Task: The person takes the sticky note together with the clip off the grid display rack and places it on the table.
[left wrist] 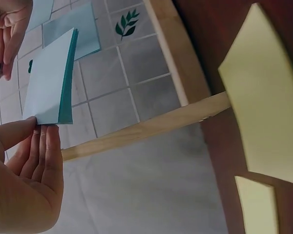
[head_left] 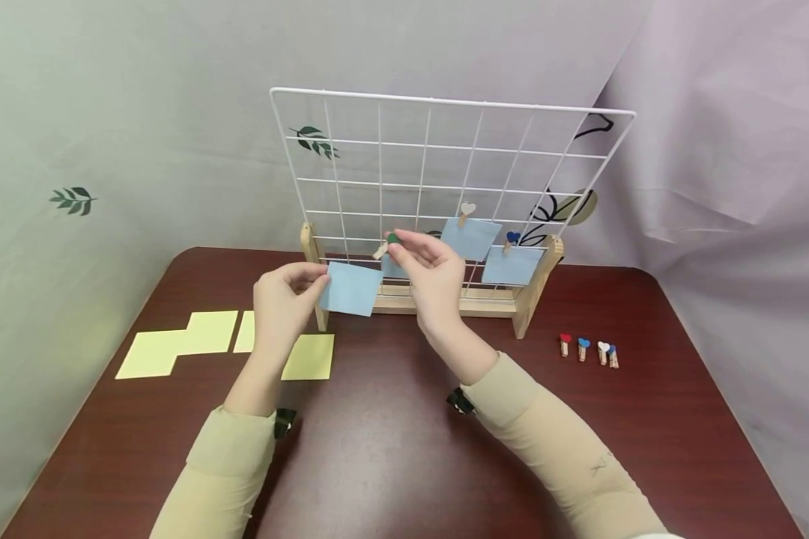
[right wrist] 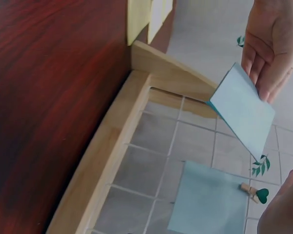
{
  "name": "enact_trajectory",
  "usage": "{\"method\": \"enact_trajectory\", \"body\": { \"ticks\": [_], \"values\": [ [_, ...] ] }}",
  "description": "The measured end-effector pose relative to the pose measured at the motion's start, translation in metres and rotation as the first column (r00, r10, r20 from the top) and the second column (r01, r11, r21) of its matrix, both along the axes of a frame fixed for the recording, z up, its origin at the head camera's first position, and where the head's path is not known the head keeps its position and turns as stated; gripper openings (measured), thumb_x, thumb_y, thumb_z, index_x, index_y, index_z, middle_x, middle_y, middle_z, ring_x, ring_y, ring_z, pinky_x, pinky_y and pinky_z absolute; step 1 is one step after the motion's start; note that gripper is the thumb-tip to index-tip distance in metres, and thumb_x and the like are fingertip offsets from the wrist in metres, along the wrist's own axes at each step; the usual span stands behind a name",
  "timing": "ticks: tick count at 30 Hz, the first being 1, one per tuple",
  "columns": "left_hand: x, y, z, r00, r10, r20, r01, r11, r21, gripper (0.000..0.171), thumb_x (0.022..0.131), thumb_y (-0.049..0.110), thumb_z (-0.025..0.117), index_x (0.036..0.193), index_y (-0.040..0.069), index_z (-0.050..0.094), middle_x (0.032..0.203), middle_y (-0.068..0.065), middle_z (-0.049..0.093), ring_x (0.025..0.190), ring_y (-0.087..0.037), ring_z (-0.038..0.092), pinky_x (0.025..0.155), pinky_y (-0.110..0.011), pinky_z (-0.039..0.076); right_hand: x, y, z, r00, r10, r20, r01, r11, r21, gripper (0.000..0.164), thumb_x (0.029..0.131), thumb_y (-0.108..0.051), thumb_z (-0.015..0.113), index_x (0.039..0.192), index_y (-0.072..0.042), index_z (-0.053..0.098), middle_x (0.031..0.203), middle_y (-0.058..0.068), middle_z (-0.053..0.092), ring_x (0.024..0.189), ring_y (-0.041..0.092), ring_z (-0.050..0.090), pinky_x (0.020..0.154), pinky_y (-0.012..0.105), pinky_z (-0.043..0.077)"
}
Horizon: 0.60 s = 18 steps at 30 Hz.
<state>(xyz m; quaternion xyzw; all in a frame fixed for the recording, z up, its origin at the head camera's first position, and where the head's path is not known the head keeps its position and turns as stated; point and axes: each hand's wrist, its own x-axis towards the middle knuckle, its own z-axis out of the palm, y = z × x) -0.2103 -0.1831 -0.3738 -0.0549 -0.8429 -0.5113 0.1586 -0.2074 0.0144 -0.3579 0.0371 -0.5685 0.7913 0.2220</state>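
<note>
The left hand (head_left: 279, 303) pinches the blue paper (head_left: 352, 290) by one edge, so it could tilt if the clip (head_left: 380, 251) pinched in the right hand (head_left: 438, 284) bumps it.

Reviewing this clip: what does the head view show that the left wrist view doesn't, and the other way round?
Only the head view shows the red-heart clothespin lying on the table and both sleeves.

Only the left wrist view shows the darker teal edge of the blue paper in the left hand.

Both show that paper and hand, the right hand, the white wire grid, its wooden stand and yellow papers.
</note>
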Motion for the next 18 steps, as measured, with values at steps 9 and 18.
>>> {"method": "enact_trajectory", "body": {
  "ticks": [9,18],
  "values": [
    [0.006,-0.005,-0.015,0.999,0.016,0.046,-0.014,0.998,-0.054,0.011,0.095,0.004,0.077,0.102,-0.002,0.083,0.093,-0.024,0.08,0.062,0.02,0.053,0.057,-0.006,0.043,0.009,0.013,-0.015,0.999,-0.006,0.047,0.005,1.0,0.01,0.026,0.091,0.015,0.074,0.115,0.021,0.07,0.096,0.004,0.084,0.082,0.005,0.079,0.081,0.028,0.067],
    [0.008,-0.009,-0.036,0.989,-0.033,0.143,0.049,0.993,-0.106,0.012,0.094,0.004,0.077,0.103,-0.002,0.082,0.093,-0.022,0.081,0.064,0.008,0.06,0.056,-0.01,0.048,0.017,0.029,-0.034,0.996,-0.006,0.089,0.003,0.999,0.034,0.025,0.092,0.015,0.072,0.116,0.022,0.069,0.091,-0.006,0.083,0.08,0.004,0.079,0.078,0.025,0.067]
  ]
}}
